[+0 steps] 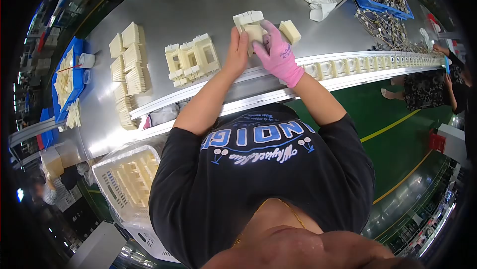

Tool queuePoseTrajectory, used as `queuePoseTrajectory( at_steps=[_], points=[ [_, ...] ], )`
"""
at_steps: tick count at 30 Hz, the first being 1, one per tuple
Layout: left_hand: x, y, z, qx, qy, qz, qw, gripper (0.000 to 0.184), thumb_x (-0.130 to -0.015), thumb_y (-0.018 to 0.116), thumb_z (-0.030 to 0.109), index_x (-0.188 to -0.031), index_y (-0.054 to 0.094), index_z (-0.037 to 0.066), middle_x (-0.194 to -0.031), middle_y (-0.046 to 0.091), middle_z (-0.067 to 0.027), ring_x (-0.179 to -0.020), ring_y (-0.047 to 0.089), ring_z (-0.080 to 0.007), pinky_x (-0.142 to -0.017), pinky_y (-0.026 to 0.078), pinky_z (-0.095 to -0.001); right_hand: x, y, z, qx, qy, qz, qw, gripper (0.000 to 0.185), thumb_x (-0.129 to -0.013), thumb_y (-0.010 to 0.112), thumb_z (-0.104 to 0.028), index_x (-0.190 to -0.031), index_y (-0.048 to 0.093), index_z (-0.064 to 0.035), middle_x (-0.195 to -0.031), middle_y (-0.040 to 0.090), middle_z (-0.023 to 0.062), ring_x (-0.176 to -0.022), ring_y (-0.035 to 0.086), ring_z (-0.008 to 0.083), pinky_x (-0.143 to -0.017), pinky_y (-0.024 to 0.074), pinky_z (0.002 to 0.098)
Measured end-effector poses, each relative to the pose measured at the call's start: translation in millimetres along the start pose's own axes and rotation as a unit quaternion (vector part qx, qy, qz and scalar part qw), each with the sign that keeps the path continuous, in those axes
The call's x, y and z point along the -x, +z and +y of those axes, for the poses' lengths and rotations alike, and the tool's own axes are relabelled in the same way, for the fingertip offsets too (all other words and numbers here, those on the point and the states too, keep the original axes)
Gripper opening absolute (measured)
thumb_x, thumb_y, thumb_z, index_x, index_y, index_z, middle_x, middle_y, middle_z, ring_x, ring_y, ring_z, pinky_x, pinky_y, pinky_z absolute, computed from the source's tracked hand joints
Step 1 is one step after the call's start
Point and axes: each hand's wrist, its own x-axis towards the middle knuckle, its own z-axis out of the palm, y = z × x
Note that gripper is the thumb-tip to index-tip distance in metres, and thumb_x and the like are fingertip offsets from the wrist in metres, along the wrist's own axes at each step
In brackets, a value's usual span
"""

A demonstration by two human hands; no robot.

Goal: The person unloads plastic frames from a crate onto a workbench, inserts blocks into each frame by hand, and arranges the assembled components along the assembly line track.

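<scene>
Between my hands is a cream plastic frame [248,18] with a paler cream block [254,32] set against or in it; I cannot tell which. My bare left hand [236,53] grips the frame from the left, fingers along its side. My right hand [276,54], in a pink glove with greyish fingertips, closes over the block from the right. Just beyond the glove, a second cream block [290,31] lies on the metal table. Several cream open frames [193,59] stand side by side to the left of my hands. My fingers hide part of the held pieces.
Stacks of ribbed cream pieces [131,60] lie farther left, near a blue tray [74,77]. A rail [348,65] with a row of cream parts runs right toward another person's hand [439,49]. Wire bundles [385,25], a white cloth [318,0] and a white crate [112,189] surround.
</scene>
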Motion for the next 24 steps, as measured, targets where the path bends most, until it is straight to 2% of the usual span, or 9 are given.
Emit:
queuePoseTrajectory(
  at_steps=[6,10,13,16,19,20,22,24],
  points=[
    [-3,-3,-12,0.1,-0.043,-0.016,0.994,0.04,-0.095,0.033,0.034,-0.123,0.033,0.005,-0.112,0.046,-0.0084,-0.102,0.044,-0.0152,-0.088,0.037,-0.0277,-7,-7,-2,0.021,0.002,-0.045,0.999,0.047,-0.079,0.059,-0.01,-0.121,0.039,-0.0023,-0.064,0.043,0.0037,-0.052,0.043,0.013,-0.05,0.038,0.0273],
    [-2,-3,-2,0.147,-0.094,-0.031,0.984,0.04,-0.093,0.04,0.032,-0.124,0.033,0.007,-0.113,0.047,-0.0081,-0.103,0.047,-0.0161,-0.087,0.04,-0.0295,-11,-17,-11,0.009,0.031,-0.097,0.995,0.049,-0.079,0.058,-0.009,-0.123,0.039,-0.0034,-0.066,0.047,0.0029,-0.056,0.046,0.0108,-0.053,0.0398,0.0254],
    [1,-6,7,0.14,-0.138,-0.068,0.978,0.041,-0.091,0.044,0.029,-0.125,0.032,0.009,-0.113,0.048,-0.0087,-0.105,0.05,-0.0191,-0.084,0.045,-0.0325,-14,-28,-23,-0.145,0.108,-0.192,0.965,0.046,-0.08,0.054,-0.014,-0.122,0.04,-0.0029,-0.077,0.058,0.0108,-0.066,0.058,0.0213,-0.062,0.0465,0.033],
    [1,-5,7,0.181,-0.161,-0.096,0.965,0.041,-0.089,0.048,0.026,-0.122,0.034,0.009,-0.108,0.05,-0.011,-0.1,0.054,-0.0226,-0.075,0.049,-0.0346,-23,-50,-29,-0.212,0.228,-0.243,0.919,0.041,-0.08,0.053,-0.012,-0.119,0.046,-0.0042,-0.085,0.057,0.0098,-0.073,0.056,0.0167,-0.068,0.0466,0.0303],
    [5,0,15,0.227,-0.189,-0.111,0.949,0.039,-0.087,0.051,0.024,-0.119,0.036,0.007,-0.103,0.052,-0.0123,-0.092,0.058,-0.0248,-0.068,0.051,-0.0353,-21,-49,-7,-0.132,0.093,-0.06,0.985,0.043,-0.079,0.052,-0.005,-0.121,0.046,-0.004,-0.089,0.055,0.0061,-0.075,0.053,0.0096,-0.067,0.0458,0.0231],
    [6,1,21,0.231,-0.194,-0.116,0.947,0.039,-0.086,0.052,0.023,-0.117,0.038,0.005,-0.101,0.053,-0.0124,-0.088,0.059,-0.0252,-0.066,0.052,-0.0353,-27,-50,-4,-0.063,-0.001,-0.044,0.997,0.048,-0.077,0.055,-0.01,-0.123,0.044,-0.0036,-0.107,0.049,0.0097,-0.087,0.052,0.0123,-0.076,0.0449,0.0262],
    [7,-2,33,0.228,-0.212,-0.163,0.936,0.039,-0.084,0.055,0.022,-0.115,0.04,0.003,-0.094,0.056,-0.014,-0.079,0.061,-0.0257,-0.06,0.052,-0.0339,-30,-56,-5,0.019,-0.1,-0.071,0.992,0.049,-0.073,0.057,-0.013,-0.12,0.045,-0.0026,-0.114,0.045,0.0105,-0.094,0.049,0.0135,-0.081,0.0423,0.0277],
    [6,-9,44,0.214,-0.237,-0.245,0.915,0.04,-0.083,0.057,0.022,-0.113,0.041,0.0,-0.087,0.059,-0.0171,-0.068,0.063,-0.026,-0.053,0.053,-0.0314,-32,-58,-11,-0.087,-0.096,-0.127,0.983,0.05,-0.07,0.059,-0.016,-0.116,0.045,-0.0021,-0.117,0.044,0.0105,-0.098,0.046,0.0147,-0.085,0.04,0.029]
  ],
)
